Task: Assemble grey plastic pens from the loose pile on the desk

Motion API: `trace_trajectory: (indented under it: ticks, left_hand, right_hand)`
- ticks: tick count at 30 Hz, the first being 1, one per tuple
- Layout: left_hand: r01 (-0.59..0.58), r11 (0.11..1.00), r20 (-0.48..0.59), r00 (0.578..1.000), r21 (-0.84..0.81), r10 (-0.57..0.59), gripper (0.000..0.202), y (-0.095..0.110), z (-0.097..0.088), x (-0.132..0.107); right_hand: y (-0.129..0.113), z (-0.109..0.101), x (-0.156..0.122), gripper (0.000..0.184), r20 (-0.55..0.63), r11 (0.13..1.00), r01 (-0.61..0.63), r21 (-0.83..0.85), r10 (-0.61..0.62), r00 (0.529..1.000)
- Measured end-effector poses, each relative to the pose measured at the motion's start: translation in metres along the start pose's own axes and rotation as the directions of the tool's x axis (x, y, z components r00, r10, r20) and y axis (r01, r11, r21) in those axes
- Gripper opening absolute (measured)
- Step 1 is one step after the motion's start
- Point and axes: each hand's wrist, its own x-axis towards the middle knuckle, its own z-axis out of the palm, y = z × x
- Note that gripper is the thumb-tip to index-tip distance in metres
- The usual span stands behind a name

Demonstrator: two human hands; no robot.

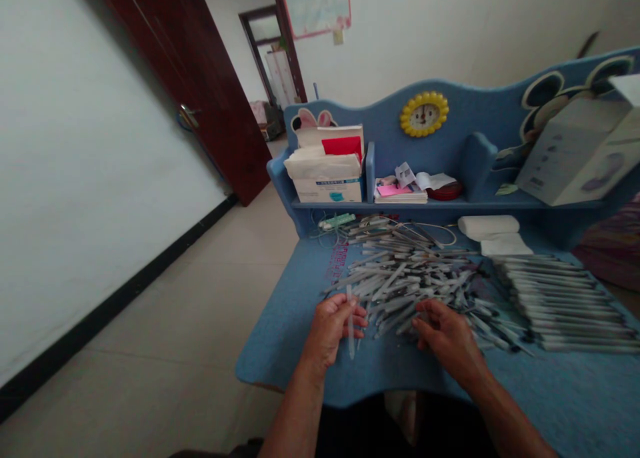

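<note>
My left hand (pixel 330 328) is closed round a whitish, translucent pen barrel (pixel 351 345), which points up and down between thumb and fingers above the desk's front part. A loose heap of pen parts (pixel 400 275), pale barrels mixed with dark pieces, spreads just beyond both hands. At the heap's near edge, my right hand (pixel 445 338) has its fingers curled and thumb drawn in. Whatever lies between those fingertips is too blurred to make out. To the right, a stack of pens (pixel 575 305) lies in neat parallel rows.
The blue desk (pixel 280 331) has a raised back shelf (pixel 325 205) bearing an opened carton (pixel 325 181), papers (pixel 400 197) and a white box (pixel 575 151). A yellow flower-shaped clock (pixel 424 114) hangs above. Below the shelf lie a white roll (pixel 487 225) and a green-white power strip (pixel 337 221).
</note>
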Motion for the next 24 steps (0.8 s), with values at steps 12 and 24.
trace_trajectory:
  ticks: [12, 24]
  left_hand:
    - [-0.223, 0.813, -0.164, 0.918, 0.537, 0.36, 0.013, -0.009, -0.035, 0.013]
    - [-0.261, 0.765, -0.24, 0.848, 0.588, 0.473, 0.02, -0.022, -0.045, 0.009]
  right_hand:
    - [-0.024, 0.063, -0.005, 0.02, 0.274, 0.651, 0.418, -0.634, -0.315, 0.908]
    - [-0.003, 0.078, -0.017, 0.03, 0.348, 0.456, 0.559, -0.693, -0.467, 0.813]
